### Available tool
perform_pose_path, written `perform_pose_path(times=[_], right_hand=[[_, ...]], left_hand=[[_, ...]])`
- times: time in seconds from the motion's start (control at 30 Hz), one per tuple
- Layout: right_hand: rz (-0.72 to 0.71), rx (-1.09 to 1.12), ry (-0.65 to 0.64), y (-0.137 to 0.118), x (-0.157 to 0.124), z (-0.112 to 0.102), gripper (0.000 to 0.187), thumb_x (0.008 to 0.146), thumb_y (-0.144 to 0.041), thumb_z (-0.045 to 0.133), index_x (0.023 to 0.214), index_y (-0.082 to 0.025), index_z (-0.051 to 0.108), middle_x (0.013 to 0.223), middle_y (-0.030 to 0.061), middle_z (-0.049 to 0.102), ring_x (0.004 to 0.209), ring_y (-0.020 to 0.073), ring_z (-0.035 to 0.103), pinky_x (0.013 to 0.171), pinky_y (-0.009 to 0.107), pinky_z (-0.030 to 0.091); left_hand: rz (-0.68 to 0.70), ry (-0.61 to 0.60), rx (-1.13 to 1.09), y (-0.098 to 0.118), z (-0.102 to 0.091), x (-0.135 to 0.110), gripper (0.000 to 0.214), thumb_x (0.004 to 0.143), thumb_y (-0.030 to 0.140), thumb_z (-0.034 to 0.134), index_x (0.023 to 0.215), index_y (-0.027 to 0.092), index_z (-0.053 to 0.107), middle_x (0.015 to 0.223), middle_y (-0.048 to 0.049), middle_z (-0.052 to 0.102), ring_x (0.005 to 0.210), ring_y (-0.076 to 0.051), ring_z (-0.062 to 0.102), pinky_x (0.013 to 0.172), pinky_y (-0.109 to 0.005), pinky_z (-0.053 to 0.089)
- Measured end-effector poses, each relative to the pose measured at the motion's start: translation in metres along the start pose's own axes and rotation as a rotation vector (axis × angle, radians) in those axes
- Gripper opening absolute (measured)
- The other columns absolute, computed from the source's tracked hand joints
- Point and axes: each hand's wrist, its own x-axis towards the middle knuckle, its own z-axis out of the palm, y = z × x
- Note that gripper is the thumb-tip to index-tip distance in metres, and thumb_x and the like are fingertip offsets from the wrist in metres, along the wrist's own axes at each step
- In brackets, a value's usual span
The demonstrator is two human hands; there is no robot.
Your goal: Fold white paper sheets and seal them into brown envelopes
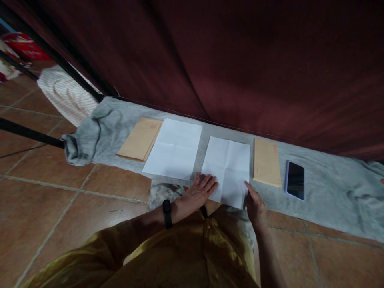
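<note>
A creased white sheet of paper [228,168] lies on a grey cloth [330,200] spread over the floor. My left hand [199,193] rests flat on the sheet's near left corner, fingers stretched out. My right hand [255,205] touches the sheet's near right corner with its fingertips; its other fingers are curled and hard to make out. A second white sheet [175,148] lies to the left, overlapping a tan envelope [139,138]. Another tan envelope [266,161] lies just right of the sheet under my hands.
A dark phone [295,180] in a pale case lies on the cloth, right of the envelope. A dark red curtain [240,60] hangs behind the cloth. Brown floor tiles [60,200] spread to the left, crossed by black metal bars [27,134]. Striped fabric [64,94] lies at far left.
</note>
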Motion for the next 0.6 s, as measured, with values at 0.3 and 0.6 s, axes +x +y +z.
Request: perform_pose_path(times=[0.3, 0.6], right_hand=[[-0.04, -0.055, 0.078, -0.007, 0.014, -0.004, 0.047, 0.101, -0.037, 0.042, 0.146, -0.026, 0.054, 0.124, 0.0131, 0.063, 0.111, 0.0269, 0.064, 0.098, 0.045, 0.054], [-0.12, -0.058, 0.138, -0.004, 0.026, 0.002, 0.04, 0.102, -0.034, 0.045, 0.137, -0.026, 0.062, 0.14, 0.0128, 0.057, 0.131, 0.0279, 0.053, 0.111, 0.05, 0.045]], left_hand=[[0.006, 0.005, -0.071, -0.002, -0.008, 0.0, 0.058, 0.092, 0.003, 0.044, 0.144, 0.028, 0.049, 0.157, -0.0085, 0.046, 0.149, -0.029, 0.036, 0.117, -0.06, 0.034], [0.038, -0.021, -0.183, -0.012, -0.019, -0.017, 0.064, 0.09, 0.002, 0.043, 0.148, 0.03, 0.046, 0.159, -0.0064, 0.044, 0.151, -0.022, 0.034, 0.121, -0.044, 0.03]])
